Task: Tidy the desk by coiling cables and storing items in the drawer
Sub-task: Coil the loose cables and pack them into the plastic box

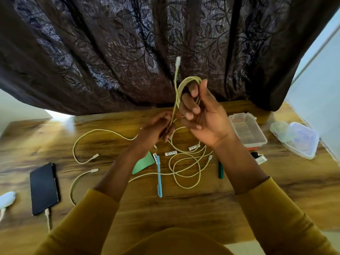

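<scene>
The right hand (200, 115) was raised above the wooden tabletop (184, 208), palm toward the camera, its fingers curled round a few loops of a pale yellow-green braided cable (177, 97). The loops arched over the fingertips at the top of the hand, their long axis running roughly upright. One free end of that cable rose above the loops, just left of the fingers, and its white plug (178, 61) pointed up toward the dark leaf-patterned curtain (110, 52).

Lower and to the left, the left hand (156, 128) pinched the same cable where it ran down from the coil; the strand between the two hands slanted from upper right to lower left. The blur made the exact finger placement hard to read.

Beneath both hands, the slack of several cream-coloured cables (185, 168) lay in loose overlapping rings on the tabletop, and another length (86, 142) curved away to the left of the left hand. Below the left wrist lay a light blue pen (159, 179), its long axis running toward the person, beside a green paper scrap (144, 163). A dark green marker (220, 171) lay under the right forearm. To the right of the right hand sat a clear plastic lidless box (247, 130), and farther right, a clear lidded container (301, 140). Far to the left of the left hand a black smartphone (44, 188) lay flat with a cable plugged into its near end.
</scene>
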Demonstrator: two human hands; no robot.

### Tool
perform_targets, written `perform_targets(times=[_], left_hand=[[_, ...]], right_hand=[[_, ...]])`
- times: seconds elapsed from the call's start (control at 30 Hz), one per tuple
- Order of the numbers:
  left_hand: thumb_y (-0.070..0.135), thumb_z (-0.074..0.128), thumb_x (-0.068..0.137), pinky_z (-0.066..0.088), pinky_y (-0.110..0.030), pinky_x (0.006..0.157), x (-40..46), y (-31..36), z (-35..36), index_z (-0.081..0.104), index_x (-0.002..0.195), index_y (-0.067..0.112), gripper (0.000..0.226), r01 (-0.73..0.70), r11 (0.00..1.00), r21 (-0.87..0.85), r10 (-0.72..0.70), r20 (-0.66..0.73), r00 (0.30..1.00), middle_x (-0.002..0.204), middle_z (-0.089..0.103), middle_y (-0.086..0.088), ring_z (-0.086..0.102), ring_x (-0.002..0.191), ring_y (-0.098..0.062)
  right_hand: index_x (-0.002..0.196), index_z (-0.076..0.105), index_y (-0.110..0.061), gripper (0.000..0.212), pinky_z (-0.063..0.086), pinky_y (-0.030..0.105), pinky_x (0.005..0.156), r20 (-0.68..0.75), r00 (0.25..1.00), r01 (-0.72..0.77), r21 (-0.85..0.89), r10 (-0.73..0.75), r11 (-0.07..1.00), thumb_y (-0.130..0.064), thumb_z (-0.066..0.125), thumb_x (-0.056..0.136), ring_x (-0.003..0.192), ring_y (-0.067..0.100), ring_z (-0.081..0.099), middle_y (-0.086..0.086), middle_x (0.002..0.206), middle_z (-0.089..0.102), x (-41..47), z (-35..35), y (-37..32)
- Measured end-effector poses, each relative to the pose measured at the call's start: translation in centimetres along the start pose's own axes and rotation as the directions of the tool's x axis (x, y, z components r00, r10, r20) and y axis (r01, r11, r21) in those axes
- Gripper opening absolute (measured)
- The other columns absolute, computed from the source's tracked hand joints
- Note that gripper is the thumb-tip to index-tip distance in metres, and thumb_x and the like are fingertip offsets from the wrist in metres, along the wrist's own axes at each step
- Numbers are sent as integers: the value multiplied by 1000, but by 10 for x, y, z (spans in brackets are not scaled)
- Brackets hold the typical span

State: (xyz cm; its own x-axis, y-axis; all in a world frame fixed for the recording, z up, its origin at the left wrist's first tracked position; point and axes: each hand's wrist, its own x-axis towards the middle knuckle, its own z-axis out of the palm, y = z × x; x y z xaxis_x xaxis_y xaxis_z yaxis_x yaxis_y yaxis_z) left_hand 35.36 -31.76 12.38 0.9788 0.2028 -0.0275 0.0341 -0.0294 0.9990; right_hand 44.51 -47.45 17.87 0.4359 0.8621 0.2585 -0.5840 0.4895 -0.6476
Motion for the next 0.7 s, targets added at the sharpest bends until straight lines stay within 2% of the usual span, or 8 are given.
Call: perform_targets(times=[0.07,0.17,0.3,0.37,0.43,0.5,0.6,0.7], left_hand=[[18,41,112,36,-32,54,-4,0,9,67,108,27,27,-61,975,213,50,58,997,69,56,4,44,55,-9],[38,51,106,37,-27,57,-9,10,10,72,108,39,21,-109,870,481,71,95,993,65,58,16,48,55,-1],[56,63,92,48,-27,61,-12,38,4,75,109,40,26,-163,651,741,126,106,986,81,72,19,64,68,4],[53,66,88,55,-34,64,-13,51,1,76,103,38,23,-222,590,776,190,134,973,82,73,13,67,71,-3],[46,67,86,54,-35,67,-13,62,-3,78,97,34,20,-271,554,787,254,150,955,77,70,9,64,70,-6],[43,66,85,53,-34,72,-11,69,-7,79,96,34,19,-298,520,800,284,168,944,80,67,14,62,75,-3],[36,70,88,55,-32,80,-9,72,-15,79,100,34,15,-314,578,753,265,191,945,91,68,21,65,89,-1],[21,74,94,55,-25,86,-9,71,-23,75,107,30,16,-294,681,670,267,147,952,97,73,19,68,96,0]], right_hand=[[101,51,-18,34,21,19,36,-90,995,48,-50,-53,998,-47,34,105,72,14,65,0,74,57,3,-5,0],[109,54,-17,36,26,19,35,-216,970,62,-228,-112,972,-43,31,111,88,23,76,9,91,68,2,-8,-1],[114,54,-8,34,50,20,47,-322,936,-79,-581,-140,810,-36,35,112,95,29,72,25,105,69,0,-7,5],[110,59,-6,33,47,13,52,-305,937,-129,-760,-173,637,-30,37,113,79,8,70,17,94,70,0,-10,10],[98,59,-2,32,40,9,48,-268,946,-145,-853,-181,502,-18,36,114,56,-3,58,-6,71,62,0,-12,15],[87,56,-2,36,40,12,49,-266,949,-156,-863,-169,480,-14,36,114,51,0,55,-10,61,58,2,-15,21],[85,57,4,49,42,21,42,-295,951,-219,-853,-91,474,-27,32,114,42,14,53,10,56,55,2,-15,25],[87,60,3,59,32,14,40,-332,943,-263,-797,-30,543,-41,30,111,36,2,41,-8,46,47,-3,-7,17]])
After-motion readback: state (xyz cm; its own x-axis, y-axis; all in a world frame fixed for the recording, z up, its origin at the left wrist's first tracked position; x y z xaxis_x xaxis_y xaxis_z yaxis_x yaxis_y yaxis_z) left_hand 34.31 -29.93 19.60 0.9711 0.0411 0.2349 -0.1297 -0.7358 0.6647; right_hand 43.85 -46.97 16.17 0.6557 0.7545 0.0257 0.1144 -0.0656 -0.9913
